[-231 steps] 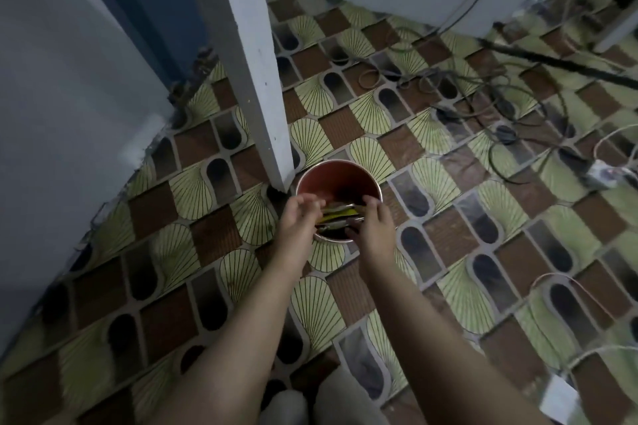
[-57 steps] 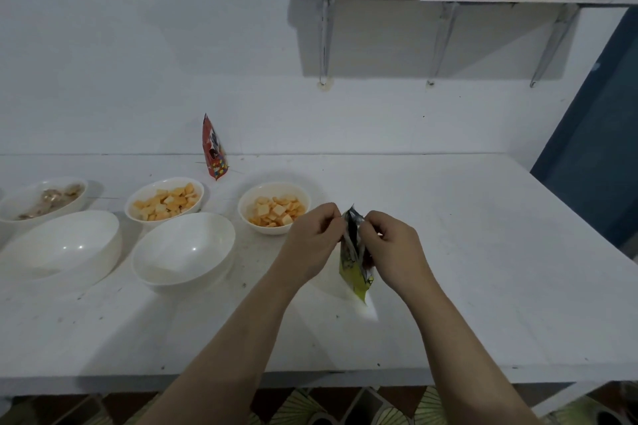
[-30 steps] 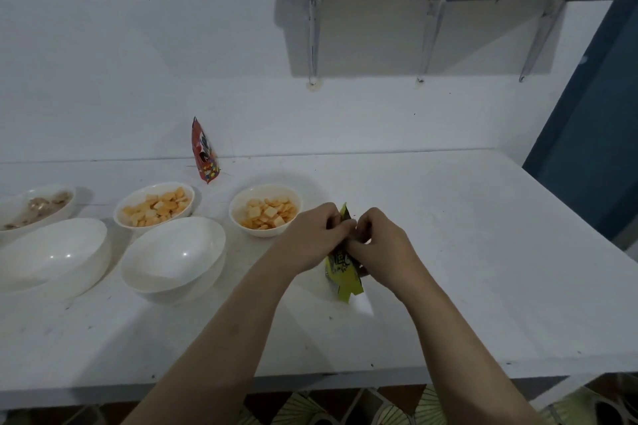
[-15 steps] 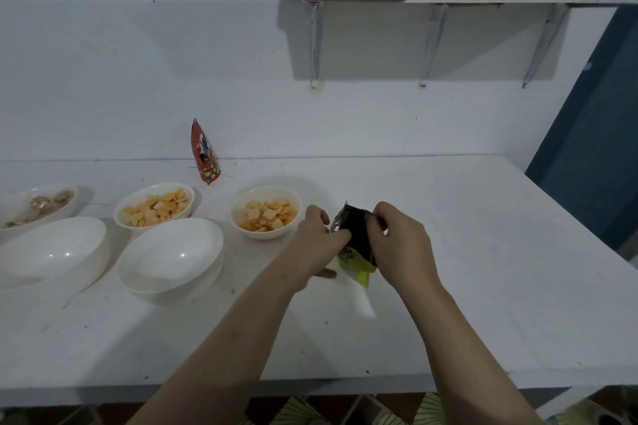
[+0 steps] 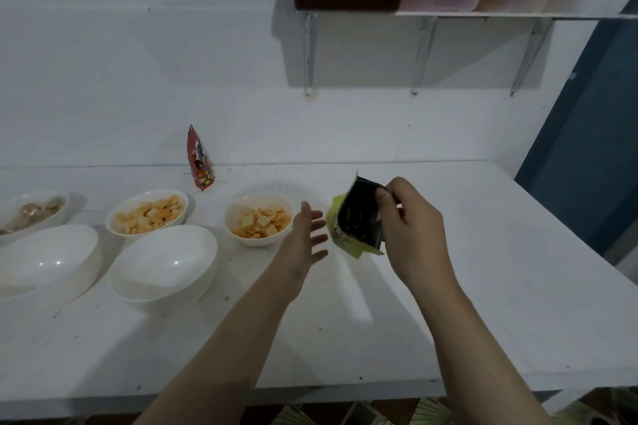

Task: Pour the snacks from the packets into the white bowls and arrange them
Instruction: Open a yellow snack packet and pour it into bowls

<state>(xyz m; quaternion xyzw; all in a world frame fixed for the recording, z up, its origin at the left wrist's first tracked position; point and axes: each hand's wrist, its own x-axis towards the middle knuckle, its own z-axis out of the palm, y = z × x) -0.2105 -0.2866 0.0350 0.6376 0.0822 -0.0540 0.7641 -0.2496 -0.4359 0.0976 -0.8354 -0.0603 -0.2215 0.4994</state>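
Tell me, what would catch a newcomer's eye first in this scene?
Probably the yellow-and-black snack packet, pinched by the right hand above the middle of the white table, with the left hand open beside it. Next, two small bowls of orange crackers to the left, with two empty white bowls in front of them. A red packet leans against the back wall.

bowls [image 5: 162, 264] crowd left, table [image 5: 483, 286] right open

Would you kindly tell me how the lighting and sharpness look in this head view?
Head view: dim, bluish light; soft shadows under the shelf and beside the hands; small glints in the empty bowl; wide-angle bending at the table edges; focus acceptable.
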